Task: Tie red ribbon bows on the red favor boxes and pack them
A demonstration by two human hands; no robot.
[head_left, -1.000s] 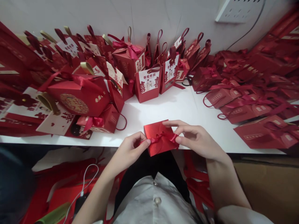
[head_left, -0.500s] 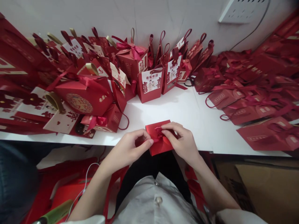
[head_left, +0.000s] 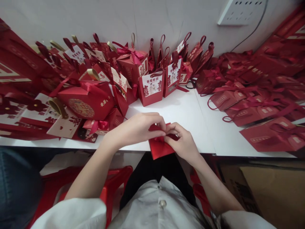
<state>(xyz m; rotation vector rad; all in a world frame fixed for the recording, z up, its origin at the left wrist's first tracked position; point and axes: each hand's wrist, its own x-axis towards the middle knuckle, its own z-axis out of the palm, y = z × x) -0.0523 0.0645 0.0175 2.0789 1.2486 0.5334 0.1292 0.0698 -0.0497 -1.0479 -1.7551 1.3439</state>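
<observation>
A small red gift box [head_left: 160, 150] sits at the white table's front edge, partly overhanging it. My left hand [head_left: 140, 128] arches over the box from the left, its thumb and fingers pinched together at the red ribbon [head_left: 159, 139] on top. From the right, my right hand [head_left: 183, 141] also pinches at the ribbon, its fingertips meeting those of my left hand. The knot itself and most of the ribbon are hidden behind my fingers.
Several red gift boxes and bags [head_left: 87, 98] crowd the table's left and back. More ribboned boxes [head_left: 274, 133] are piled at right. A power strip [head_left: 238, 12] hangs on the wall. Below are a red stool [head_left: 116, 181], a cardboard box [head_left: 276, 187] and a person's denim-clad leg [head_left: 17, 187].
My left hand has risen from the box's left side and moved right, over its top, to meet my right hand. The box stays in nearly the same spot.
</observation>
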